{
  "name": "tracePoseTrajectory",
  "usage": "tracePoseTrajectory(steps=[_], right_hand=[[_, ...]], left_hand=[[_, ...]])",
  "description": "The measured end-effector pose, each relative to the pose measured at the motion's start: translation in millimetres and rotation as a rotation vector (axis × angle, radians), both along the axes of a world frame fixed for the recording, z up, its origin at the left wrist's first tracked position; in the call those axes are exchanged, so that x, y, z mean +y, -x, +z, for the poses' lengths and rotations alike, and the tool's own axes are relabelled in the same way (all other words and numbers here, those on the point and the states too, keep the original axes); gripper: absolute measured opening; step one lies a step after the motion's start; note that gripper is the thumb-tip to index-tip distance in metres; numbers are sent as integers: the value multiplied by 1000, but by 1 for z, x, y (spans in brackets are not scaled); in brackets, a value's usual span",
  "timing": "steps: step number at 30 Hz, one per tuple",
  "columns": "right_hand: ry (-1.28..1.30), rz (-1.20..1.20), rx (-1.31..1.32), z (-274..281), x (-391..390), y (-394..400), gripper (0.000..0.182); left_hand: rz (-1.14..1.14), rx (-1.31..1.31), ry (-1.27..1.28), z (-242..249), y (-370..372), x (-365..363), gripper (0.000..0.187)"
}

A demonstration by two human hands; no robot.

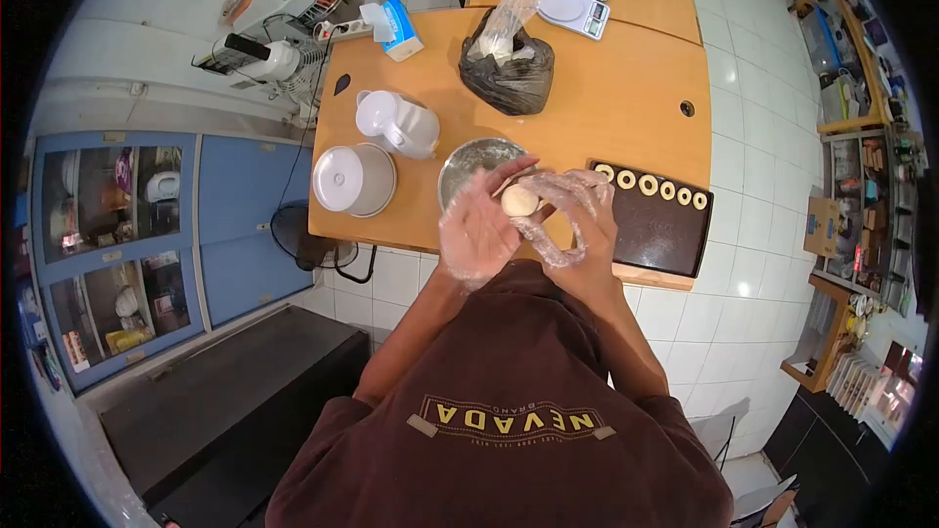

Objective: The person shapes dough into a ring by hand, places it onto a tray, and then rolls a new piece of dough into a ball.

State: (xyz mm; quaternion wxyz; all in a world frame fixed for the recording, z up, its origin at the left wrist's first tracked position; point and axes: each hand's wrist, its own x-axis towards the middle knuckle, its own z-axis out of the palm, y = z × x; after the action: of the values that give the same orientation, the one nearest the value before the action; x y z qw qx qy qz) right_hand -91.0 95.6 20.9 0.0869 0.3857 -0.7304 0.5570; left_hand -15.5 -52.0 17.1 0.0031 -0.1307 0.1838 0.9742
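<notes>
A round pale ball of dough [519, 200] is pinched in the fingertips of my right hand [579, 210], against the edge of my left palm. A whitish film, like a thin clear glove or flour, coats the right fingers. My left hand [477, 233] is spread flat, palm up, whitish and slightly blurred. Behind the hands is a metal bowl [468, 164] dusted with white, partly hidden. To the right of my right hand lies a dark baking tray [657, 235] with a row of several dough rings [648, 185] along its far edge.
On the wooden table [606, 98] stand a white lidded tub [354, 180], a white jug [409, 127], a black plastic bag [509, 78], a white kitchen scale [575, 13] and a blue box [401, 29]. A blue cabinet [245, 205] stands left, shelves [856, 205] right.
</notes>
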Motion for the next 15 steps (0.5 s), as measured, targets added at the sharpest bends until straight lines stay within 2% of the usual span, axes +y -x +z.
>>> tracePoseTrajectory(steps=[1, 4, 6, 7, 10, 11, 15], right_hand=[[-7, 15, 22, 0, -2, -5, 44], [-113, 68, 39, 3, -2, -15, 45], [-212, 104, 41, 6, -1, -18, 46], [-238, 118, 103, 10, 4, -16, 55], [-57, -79, 23, 11, 1, -19, 71], [-143, -61, -56, 9, 5, -16, 96], [114, 176, -660, -24, -14, -22, 110]], left_hand=[[3, -31, -116, 5, 2, 2, 82], [-16, 74, -203, 12, 13, 6, 92], [15, 133, -255, 11, 14, 4, 92], [39, 147, -282, 12, 15, 4, 92], [99, 198, -317, 14, 15, 4, 93], [114, 218, -319, 15, 15, 5, 94], [100, 231, -259, 20, 16, 4, 98]])
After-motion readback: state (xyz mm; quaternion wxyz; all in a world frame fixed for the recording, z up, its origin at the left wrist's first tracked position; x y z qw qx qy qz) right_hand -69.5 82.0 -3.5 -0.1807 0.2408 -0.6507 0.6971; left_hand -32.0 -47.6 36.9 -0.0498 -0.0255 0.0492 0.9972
